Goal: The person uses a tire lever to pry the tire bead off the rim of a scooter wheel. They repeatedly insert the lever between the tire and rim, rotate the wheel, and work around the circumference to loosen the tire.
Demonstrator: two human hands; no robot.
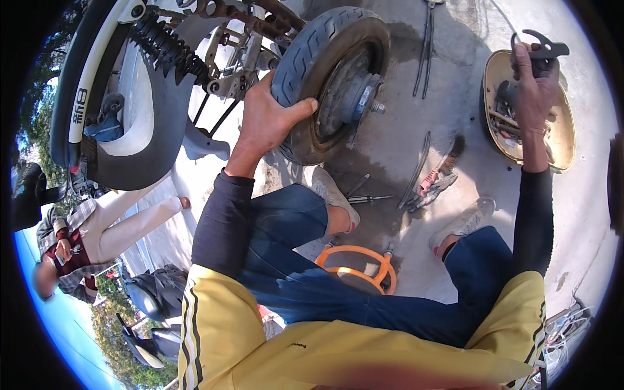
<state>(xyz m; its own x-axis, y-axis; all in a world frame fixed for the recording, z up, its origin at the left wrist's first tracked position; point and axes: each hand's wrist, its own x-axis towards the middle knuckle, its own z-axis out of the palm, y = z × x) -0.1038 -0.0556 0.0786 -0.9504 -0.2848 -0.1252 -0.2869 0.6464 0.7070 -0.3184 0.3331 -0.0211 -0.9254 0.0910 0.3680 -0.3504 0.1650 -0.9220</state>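
Observation:
My left hand (273,116) grips the tyre of a scooter wheel (302,84), thumb on the sidewall and fingers out of sight behind the tread. The wheel has a metal hub (359,103) with a threaded axle end sticking out. Out to the right, my right hand (536,91) is closed on a black, curved, hook-shaped piece (552,49), whose exact kind I cannot make out. That hand is above the rim of a cream-coloured oval tub (564,140), which holds assorted tools and small parts.
A shock absorber (166,49) and the scooter body (146,143) stand at upper left. Long tyre levers (426,52), a brush (452,156), dark gloves (434,192) and a screwdriver (370,198) lie on the ground. An orange round-framed stool (390,273) is below me. Another person (81,237) is at left.

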